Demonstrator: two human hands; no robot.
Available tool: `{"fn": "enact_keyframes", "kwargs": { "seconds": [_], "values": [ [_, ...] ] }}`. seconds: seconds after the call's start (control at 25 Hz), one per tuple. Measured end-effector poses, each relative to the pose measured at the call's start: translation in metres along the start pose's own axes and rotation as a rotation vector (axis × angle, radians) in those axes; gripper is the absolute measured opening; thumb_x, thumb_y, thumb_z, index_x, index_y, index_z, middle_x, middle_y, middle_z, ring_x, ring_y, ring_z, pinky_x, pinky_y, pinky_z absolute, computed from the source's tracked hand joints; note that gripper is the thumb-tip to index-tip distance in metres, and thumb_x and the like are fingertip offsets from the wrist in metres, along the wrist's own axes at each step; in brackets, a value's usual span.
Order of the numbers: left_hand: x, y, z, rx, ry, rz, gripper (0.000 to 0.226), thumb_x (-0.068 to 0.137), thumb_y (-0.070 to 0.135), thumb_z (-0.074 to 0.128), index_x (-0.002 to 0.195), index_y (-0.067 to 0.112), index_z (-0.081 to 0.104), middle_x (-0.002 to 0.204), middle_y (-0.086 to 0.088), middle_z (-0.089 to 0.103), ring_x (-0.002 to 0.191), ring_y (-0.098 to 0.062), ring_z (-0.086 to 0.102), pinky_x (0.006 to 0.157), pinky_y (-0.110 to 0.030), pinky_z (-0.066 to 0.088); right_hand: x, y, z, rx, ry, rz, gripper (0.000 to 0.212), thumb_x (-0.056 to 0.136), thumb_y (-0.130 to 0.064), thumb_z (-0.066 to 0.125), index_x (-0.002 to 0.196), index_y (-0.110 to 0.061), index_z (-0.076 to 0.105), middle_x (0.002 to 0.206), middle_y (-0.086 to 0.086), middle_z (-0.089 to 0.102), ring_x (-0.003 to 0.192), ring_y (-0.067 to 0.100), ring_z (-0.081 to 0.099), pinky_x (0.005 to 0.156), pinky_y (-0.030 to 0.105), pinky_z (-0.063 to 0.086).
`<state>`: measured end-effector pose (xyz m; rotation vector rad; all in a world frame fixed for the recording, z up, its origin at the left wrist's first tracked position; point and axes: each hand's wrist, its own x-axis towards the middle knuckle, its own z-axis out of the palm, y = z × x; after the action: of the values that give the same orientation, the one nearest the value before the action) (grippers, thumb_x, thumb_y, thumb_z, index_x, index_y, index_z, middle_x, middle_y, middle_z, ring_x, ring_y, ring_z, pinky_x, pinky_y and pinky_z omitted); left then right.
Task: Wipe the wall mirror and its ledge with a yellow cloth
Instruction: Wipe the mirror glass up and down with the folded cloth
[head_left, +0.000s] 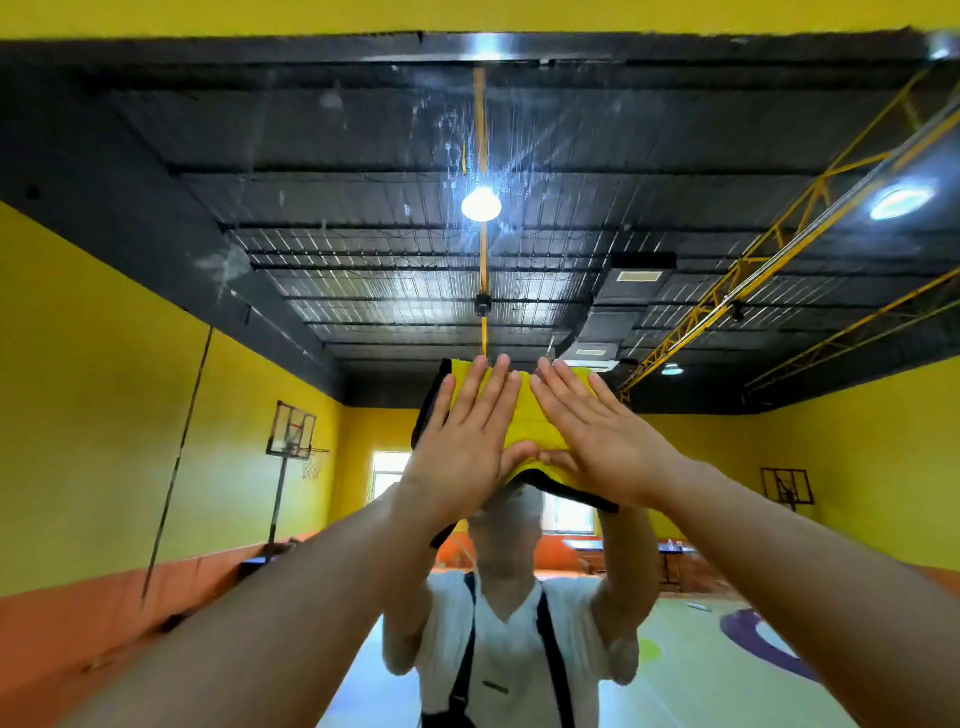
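Note:
The wall mirror (363, 218) fills almost the whole head view and shows smears and streaks near its upper middle. A yellow cloth (527, 423) with a dark edge is spread flat against the glass at the centre. My left hand (462, 441) and my right hand (597, 436) both press on the cloth with straight fingers pointing up, thumbs nearly meeting below it. Both my arms reach up from the lower corners. The ledge is not in view.
The mirror's top edge (467, 36) meets a yellow wall. In the reflection I see a person in a white shirt (509, 649), a bright ceiling lamp (481, 203), basketball hoops (293, 431) and a hall floor.

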<state>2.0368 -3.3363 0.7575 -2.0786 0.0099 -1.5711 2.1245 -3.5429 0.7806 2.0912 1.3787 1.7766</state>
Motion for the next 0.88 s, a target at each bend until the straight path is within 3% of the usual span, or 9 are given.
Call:
{"fn": "enact_keyframes", "kwargs": {
  "seconds": [0.08,0.12,0.2,0.32,0.44,0.52,0.6,0.8,0.88],
  "values": [
    [0.032,-0.014,-0.009,-0.012,-0.023,-0.013,0.089,0.098,0.071,-0.008,0.164,0.013,0.008,0.172,-0.005,-0.004,0.159,-0.028,-0.006,0.127,-0.052,0.002,0.025,0.018,-0.015,0.035,-0.053,0.037,0.096,0.084,-0.084,-0.007,0.156,-0.022,-0.021,0.163,-0.002,-0.029,0.148,0.009,-0.034,0.121,0.03,-0.023],
    [0.045,-0.02,-0.014,-0.013,-0.042,-0.018,0.093,0.094,0.073,-0.015,0.164,0.015,0.002,0.171,-0.004,-0.011,0.158,-0.026,-0.013,0.128,-0.051,-0.001,0.036,0.025,-0.022,0.039,-0.091,0.063,0.096,0.083,-0.085,-0.005,0.154,-0.023,-0.025,0.162,-0.003,-0.033,0.146,0.009,-0.036,0.123,0.033,-0.021],
    [0.062,-0.027,-0.026,-0.056,-0.089,-0.022,0.094,0.09,0.076,-0.017,0.164,0.018,-0.008,0.169,-0.001,-0.022,0.155,-0.021,-0.026,0.127,-0.048,-0.011,0.049,0.028,-0.037,0.016,-0.151,0.105,0.093,0.091,-0.078,0.013,0.155,-0.023,-0.025,0.162,-0.003,-0.033,0.147,0.011,-0.036,0.127,0.041,-0.014],
    [0.051,-0.024,-0.035,-0.281,-0.14,-0.06,0.085,0.089,0.065,-0.006,0.164,0.023,-0.009,0.168,0.005,-0.025,0.152,-0.011,-0.031,0.125,-0.04,-0.018,0.046,0.007,-0.05,0.146,-0.228,0.23,0.082,0.104,-0.059,0.031,0.161,-0.021,-0.013,0.164,-0.003,-0.028,0.151,0.01,-0.029,0.125,0.042,-0.018],
    [0.031,-0.013,-0.032,-0.302,-0.07,-0.121,0.079,0.093,0.057,-0.008,0.164,0.024,-0.002,0.169,0.005,-0.021,0.153,-0.009,-0.028,0.126,-0.037,-0.016,0.048,-0.035,-0.039,0.327,-0.023,0.448,0.064,0.108,-0.046,0.011,0.164,-0.016,0.011,0.171,0.002,-0.006,0.157,0.012,-0.015,0.125,0.041,-0.018],
    [0.027,-0.006,-0.028,-0.332,-0.005,-0.195,0.076,0.096,0.054,-0.008,0.164,0.023,0.0,0.169,0.006,-0.019,0.153,-0.007,-0.028,0.126,-0.034,-0.016,0.052,-0.061,-0.017,0.193,0.173,0.529,0.069,0.104,-0.041,0.004,0.161,-0.008,0.024,0.171,0.012,0.009,0.159,0.021,-0.002,0.127,0.047,-0.008],
    [0.027,-0.001,-0.026,-0.383,0.046,-0.275,0.073,0.097,0.05,-0.007,0.165,0.022,0.001,0.17,0.006,-0.015,0.153,-0.005,-0.025,0.126,-0.032,-0.014,0.055,-0.071,0.002,0.084,0.287,0.536,0.064,0.107,-0.037,0.012,0.159,-0.004,0.029,0.169,0.015,0.017,0.159,0.025,0.007,0.127,0.051,0.003],
    [0.037,0.003,-0.008,-0.24,0.185,-0.329,0.059,0.107,0.045,0.009,0.164,0.029,0.008,0.172,0.003,-0.002,0.158,-0.014,-0.012,0.127,-0.045,-0.01,0.057,-0.05,0.009,-0.053,0.34,0.46,0.06,0.108,-0.036,0.019,0.16,-0.008,0.03,0.168,0.009,0.025,0.158,0.022,0.015,0.126,0.052,0.013],
    [0.046,0.024,-0.004,-0.249,0.171,-0.324,0.058,0.108,0.045,0.013,0.164,0.033,0.007,0.172,0.003,-0.005,0.158,-0.016,-0.013,0.127,-0.049,-0.01,0.045,-0.031,0.011,-0.061,0.323,0.439,0.06,0.106,-0.036,0.022,0.159,-0.008,0.031,0.167,0.008,0.027,0.157,0.021,0.019,0.125,0.051,0.013]
  ]
}}
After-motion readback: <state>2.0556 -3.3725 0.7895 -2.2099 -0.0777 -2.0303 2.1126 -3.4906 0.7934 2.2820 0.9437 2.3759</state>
